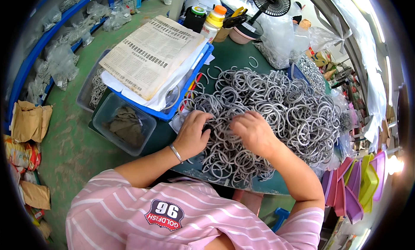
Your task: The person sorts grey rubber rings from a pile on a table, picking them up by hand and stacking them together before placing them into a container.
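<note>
A large heap of grey metal open rings (pixel 289 107) covers much of the dark green table. At its near left edge, my left hand (pixel 192 135) is closed, its fingers curled around a small black object (pixel 207 128) that is mostly hidden. My right hand (pixel 253 131) is over the middle of the heap, just right of the left one. Its fingers are bent together and slightly blurred, so whatever they pinch cannot be made out. Several rings lie right below and between both hands.
Left of the heap stands a blue tray (pixel 162 115) with papers and an old newspaper (pixel 151 55). A clear plastic bin (pixel 145 139) holds a brown cloth. Behind are bottles (pixel 214 23) and a small fan (pixel 271 2). Coloured plastic trays (pixel 352 185) hang at right.
</note>
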`<action>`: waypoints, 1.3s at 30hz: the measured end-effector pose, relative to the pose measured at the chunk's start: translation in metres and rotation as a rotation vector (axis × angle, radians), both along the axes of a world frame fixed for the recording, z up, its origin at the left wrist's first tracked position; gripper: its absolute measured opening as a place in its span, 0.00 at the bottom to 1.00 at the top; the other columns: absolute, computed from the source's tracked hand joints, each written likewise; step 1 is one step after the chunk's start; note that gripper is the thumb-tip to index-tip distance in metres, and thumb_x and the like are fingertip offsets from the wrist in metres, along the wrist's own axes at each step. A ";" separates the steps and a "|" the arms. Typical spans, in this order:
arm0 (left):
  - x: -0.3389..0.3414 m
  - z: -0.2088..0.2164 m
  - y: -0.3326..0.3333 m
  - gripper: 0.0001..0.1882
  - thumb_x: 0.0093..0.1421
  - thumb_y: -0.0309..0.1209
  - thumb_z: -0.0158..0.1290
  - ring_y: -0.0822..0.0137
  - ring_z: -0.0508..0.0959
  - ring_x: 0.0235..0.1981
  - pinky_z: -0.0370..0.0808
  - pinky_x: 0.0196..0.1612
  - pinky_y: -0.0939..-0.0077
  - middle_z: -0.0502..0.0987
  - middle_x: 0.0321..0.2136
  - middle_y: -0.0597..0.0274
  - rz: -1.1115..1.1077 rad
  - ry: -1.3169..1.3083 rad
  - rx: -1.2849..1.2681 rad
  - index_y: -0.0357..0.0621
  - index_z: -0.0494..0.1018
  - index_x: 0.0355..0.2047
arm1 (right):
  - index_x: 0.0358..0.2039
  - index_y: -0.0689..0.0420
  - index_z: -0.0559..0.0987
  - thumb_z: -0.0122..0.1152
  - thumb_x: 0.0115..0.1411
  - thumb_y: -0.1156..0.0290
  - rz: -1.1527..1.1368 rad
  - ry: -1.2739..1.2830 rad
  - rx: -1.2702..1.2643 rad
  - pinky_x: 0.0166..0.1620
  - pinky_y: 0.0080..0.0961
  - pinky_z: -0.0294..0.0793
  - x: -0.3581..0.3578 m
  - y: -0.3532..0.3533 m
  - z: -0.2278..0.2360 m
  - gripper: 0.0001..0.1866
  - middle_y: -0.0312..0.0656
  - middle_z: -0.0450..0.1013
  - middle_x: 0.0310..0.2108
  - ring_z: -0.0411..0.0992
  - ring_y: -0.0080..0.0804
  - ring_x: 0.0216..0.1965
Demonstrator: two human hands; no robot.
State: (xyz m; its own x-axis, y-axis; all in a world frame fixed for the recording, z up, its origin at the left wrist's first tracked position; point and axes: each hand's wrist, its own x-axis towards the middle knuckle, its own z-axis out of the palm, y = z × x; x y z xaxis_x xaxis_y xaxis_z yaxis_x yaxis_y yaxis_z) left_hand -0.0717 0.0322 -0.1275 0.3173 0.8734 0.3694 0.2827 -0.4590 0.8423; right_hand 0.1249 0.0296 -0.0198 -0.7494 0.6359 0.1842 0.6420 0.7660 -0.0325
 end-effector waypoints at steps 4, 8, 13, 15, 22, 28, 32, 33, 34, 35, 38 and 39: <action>0.003 0.007 -0.005 0.23 0.46 0.21 0.54 0.51 0.67 0.45 0.65 0.50 0.66 0.64 0.42 0.49 -0.034 0.094 0.031 0.36 0.66 0.44 | 0.29 0.57 0.72 0.51 0.43 0.84 -0.284 0.255 -0.168 0.36 0.33 0.71 0.000 0.021 -0.001 0.11 0.44 0.72 0.24 0.72 0.44 0.29; -0.001 0.005 -0.006 0.24 0.46 0.23 0.56 0.50 0.67 0.45 0.65 0.50 0.66 0.64 0.43 0.49 -0.069 0.073 0.016 0.36 0.66 0.45 | 0.32 0.62 0.72 0.51 0.48 0.86 -0.540 0.542 -0.272 0.32 0.29 0.73 -0.002 0.041 0.021 0.09 0.52 0.74 0.25 0.75 0.46 0.29; -0.009 0.006 -0.008 0.25 0.45 0.24 0.57 0.50 0.67 0.47 0.64 0.51 0.66 0.64 0.45 0.48 -0.029 0.074 -0.008 0.36 0.65 0.46 | 0.26 0.59 0.71 0.53 0.43 0.82 -0.206 0.195 0.128 0.35 0.33 0.70 -0.015 0.005 0.050 0.08 0.42 0.71 0.21 0.72 0.40 0.25; -0.003 0.010 -0.012 0.29 0.43 0.26 0.60 0.49 0.65 0.48 0.62 0.52 0.63 0.64 0.46 0.49 0.059 0.125 0.033 0.38 0.64 0.48 | 0.26 0.58 0.72 0.57 0.43 0.80 -0.137 0.054 0.177 0.38 0.36 0.69 -0.017 -0.006 0.052 0.08 0.41 0.68 0.19 0.68 0.42 0.23; 0.024 0.039 0.000 0.26 0.41 0.24 0.55 0.52 0.68 0.44 0.64 0.50 0.61 0.71 0.39 0.54 -0.148 -0.014 0.246 0.39 0.67 0.46 | 0.25 0.58 0.70 0.54 0.44 0.78 -0.444 -0.009 0.018 0.31 0.34 0.70 0.006 -0.024 0.036 0.05 0.42 0.66 0.23 0.69 0.41 0.26; 0.017 0.047 0.010 0.17 0.45 0.32 0.59 0.55 0.70 0.40 0.66 0.45 0.65 0.72 0.37 0.57 -0.273 0.020 0.287 0.41 0.74 0.36 | 0.22 0.57 0.71 0.56 0.44 0.77 -0.283 0.032 -0.008 0.29 0.33 0.71 0.009 -0.029 0.035 0.04 0.42 0.67 0.24 0.70 0.40 0.27; 0.017 0.036 0.021 0.11 0.52 0.33 0.58 0.60 0.72 0.34 0.69 0.38 0.72 0.72 0.33 0.58 -0.301 -0.086 0.154 0.41 0.75 0.33 | 0.26 0.57 0.75 0.57 0.43 0.75 -0.237 0.007 0.050 0.34 0.32 0.70 0.005 -0.038 0.035 0.06 0.41 0.67 0.30 0.68 0.38 0.34; 0.018 0.033 0.019 0.09 0.53 0.32 0.57 0.60 0.72 0.32 0.69 0.36 0.73 0.72 0.32 0.58 -0.322 -0.127 0.069 0.41 0.75 0.33 | 0.26 0.58 0.76 0.56 0.42 0.74 -0.210 -0.011 0.043 0.36 0.32 0.69 0.003 -0.046 0.029 0.08 0.41 0.65 0.32 0.66 0.37 0.36; 0.019 0.033 0.024 0.08 0.55 0.30 0.55 0.68 0.72 0.27 0.69 0.31 0.78 0.73 0.28 0.62 -0.317 -0.081 0.063 0.39 0.73 0.33 | 0.24 0.57 0.76 0.55 0.42 0.73 -0.183 -0.044 0.031 0.35 0.31 0.68 0.002 -0.048 0.023 0.06 0.40 0.65 0.31 0.65 0.36 0.34; 0.022 0.036 0.028 0.08 0.56 0.30 0.54 0.70 0.72 0.26 0.69 0.30 0.79 0.73 0.27 0.63 -0.288 -0.166 -0.076 0.39 0.73 0.33 | 0.22 0.56 0.75 0.54 0.42 0.72 -0.155 -0.077 0.018 0.34 0.30 0.67 0.000 -0.050 0.017 0.05 0.39 0.64 0.29 0.65 0.35 0.33; 0.031 0.042 0.027 0.09 0.59 0.31 0.50 0.75 0.72 0.22 0.69 0.27 0.79 0.74 0.21 0.65 -0.210 -0.317 -0.361 0.38 0.72 0.33 | 0.19 0.53 0.74 0.52 0.42 0.69 -0.193 -0.198 0.019 0.32 0.28 0.65 -0.007 -0.058 0.012 0.04 0.36 0.64 0.27 0.65 0.33 0.32; 0.034 0.041 0.031 0.09 0.59 0.32 0.49 0.75 0.73 0.20 0.69 0.25 0.77 0.74 0.19 0.64 -0.191 -0.310 -0.318 0.38 0.71 0.33 | 0.18 0.51 0.73 0.52 0.43 0.68 -0.212 -0.204 0.026 0.32 0.27 0.64 -0.007 -0.060 0.010 0.03 0.35 0.64 0.26 0.65 0.32 0.32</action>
State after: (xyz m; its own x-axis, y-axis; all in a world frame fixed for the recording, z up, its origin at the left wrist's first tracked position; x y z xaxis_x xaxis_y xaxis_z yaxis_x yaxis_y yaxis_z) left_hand -0.0380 0.0635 -0.0870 0.4006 0.8950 0.1961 -0.0682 -0.1842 0.9805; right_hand 0.1184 -0.0304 -0.0095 -0.6237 0.7792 0.0622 0.7790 0.6130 0.1316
